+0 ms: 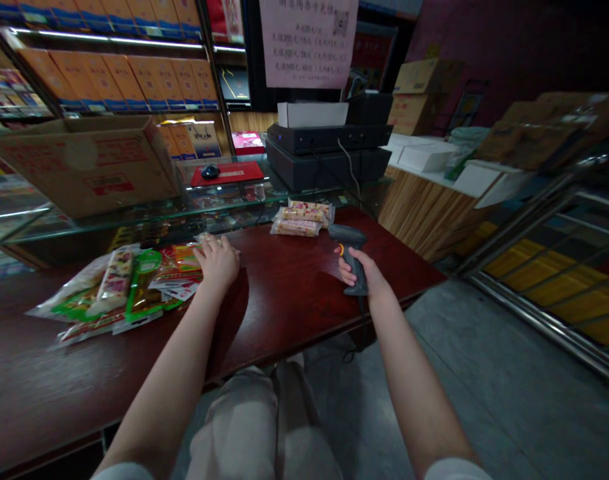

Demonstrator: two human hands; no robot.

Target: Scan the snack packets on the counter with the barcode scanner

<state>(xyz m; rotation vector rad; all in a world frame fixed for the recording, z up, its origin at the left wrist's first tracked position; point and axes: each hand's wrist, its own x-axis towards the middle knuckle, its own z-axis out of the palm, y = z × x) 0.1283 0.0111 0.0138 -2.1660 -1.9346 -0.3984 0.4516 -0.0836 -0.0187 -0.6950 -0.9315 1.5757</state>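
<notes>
My right hand is wrapped round the handle of a dark grey barcode scanner, a finger by its yellow trigger, held over the right part of the table. My left hand lies at the right end of a pile of snacks, its fingers curled over a clear-wrapped snack packet that is mostly hidden. In that pile are a green-edged snack bag, a red snack packet and a wrapped nougat bar. Between my hands, farther back, several wrapped nougat bars lie stacked.
The dark red table meets a glass counter behind. On the counter stand an open cardboard box, a mouse on a red mat and a black cash drawer. The scanner's cable hangs off the front edge. Metal railing stands right.
</notes>
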